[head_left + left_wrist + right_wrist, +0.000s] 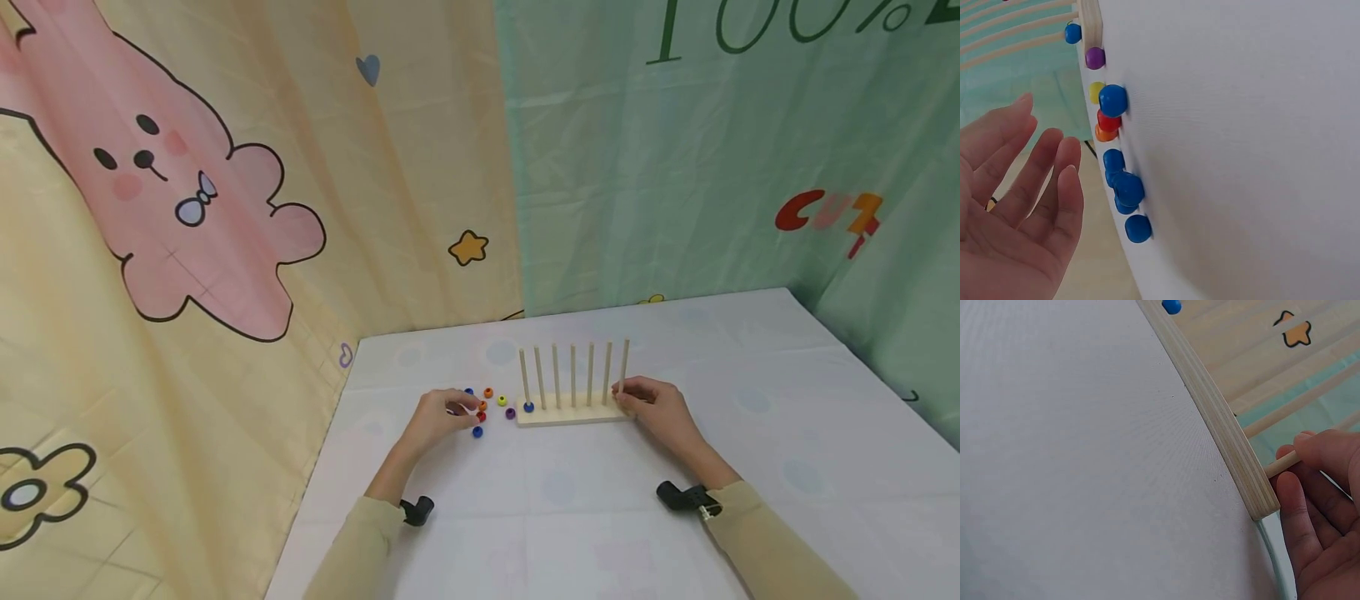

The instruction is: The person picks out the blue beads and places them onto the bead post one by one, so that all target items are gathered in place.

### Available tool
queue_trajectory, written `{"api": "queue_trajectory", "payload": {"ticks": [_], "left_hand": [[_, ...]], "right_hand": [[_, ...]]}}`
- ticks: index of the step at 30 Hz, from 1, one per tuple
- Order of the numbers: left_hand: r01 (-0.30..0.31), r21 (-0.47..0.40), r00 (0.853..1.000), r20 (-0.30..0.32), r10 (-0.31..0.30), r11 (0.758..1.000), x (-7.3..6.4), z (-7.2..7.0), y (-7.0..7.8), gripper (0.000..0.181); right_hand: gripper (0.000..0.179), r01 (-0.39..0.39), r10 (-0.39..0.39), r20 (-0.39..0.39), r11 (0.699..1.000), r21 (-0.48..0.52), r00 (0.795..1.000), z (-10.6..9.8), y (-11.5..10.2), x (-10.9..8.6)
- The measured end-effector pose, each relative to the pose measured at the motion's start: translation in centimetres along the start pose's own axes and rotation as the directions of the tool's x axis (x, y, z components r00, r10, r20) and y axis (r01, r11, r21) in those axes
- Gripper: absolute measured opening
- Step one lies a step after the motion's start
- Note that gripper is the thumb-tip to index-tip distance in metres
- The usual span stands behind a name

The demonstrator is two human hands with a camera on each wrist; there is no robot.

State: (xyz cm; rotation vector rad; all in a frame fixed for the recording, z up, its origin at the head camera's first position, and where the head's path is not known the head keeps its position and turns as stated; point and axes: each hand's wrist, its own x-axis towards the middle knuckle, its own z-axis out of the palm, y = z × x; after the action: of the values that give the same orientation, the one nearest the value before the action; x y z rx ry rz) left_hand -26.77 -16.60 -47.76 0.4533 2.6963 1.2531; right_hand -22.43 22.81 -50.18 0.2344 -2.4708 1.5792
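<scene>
My left hand hovers beside several loose beads, its fingers relaxed and holding nothing. In the left wrist view, blue beads, a red bead, a yellow bead and a purple bead lie beyond the fingertips. A wooden peg board with a row of several upright pegs stands to their right. One blue bead sits at the bottom of its leftmost peg. At the board's right end, my right hand pinches the last peg near its base.
A white cloth covers the table. Behind it hang a cream curtain with cartoon prints and a green curtain. Each wrist carries a black camera mount, such as the one on the right.
</scene>
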Motion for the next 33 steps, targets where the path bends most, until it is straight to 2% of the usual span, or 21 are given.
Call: {"api": "queue_trajectory", "payload": {"ticks": [7,14,25,29,33], "left_hand": [[-0.027,0.033,0.998,0.058,0.025,0.999,-0.2,0.3,-1.3,0.023],[-0.014,0.066,0.998,0.070,0.009,0.998,-0.1,0.8,-2.3,0.021],[-0.015,0.167,0.995,0.098,-0.001,0.986,0.3,1.3,-1.3,0.024],[-0.016,0.195,0.994,0.112,-0.006,0.981,0.3,1.3,-1.4,0.024],[-0.038,0.197,0.993,0.120,0.015,0.980,0.5,1.4,-1.7,0.023]], "right_hand": [[0.021,0.008,-0.008,-0.002,1.000,0.002,1.000,0.0,0.0,-0.1],[0.022,0.014,-0.014,0.007,1.000,0.009,1.000,0.0,0.1,-0.1],[0.023,0.004,-0.004,0.002,1.000,0.003,1.000,-0.2,-0.2,0.0],[0.023,0.001,-0.002,0.009,1.000,0.017,1.000,-0.1,-0.2,0.0],[0.023,0.005,-0.005,0.016,1.000,0.027,1.000,-0.2,-0.1,0.0]]}}
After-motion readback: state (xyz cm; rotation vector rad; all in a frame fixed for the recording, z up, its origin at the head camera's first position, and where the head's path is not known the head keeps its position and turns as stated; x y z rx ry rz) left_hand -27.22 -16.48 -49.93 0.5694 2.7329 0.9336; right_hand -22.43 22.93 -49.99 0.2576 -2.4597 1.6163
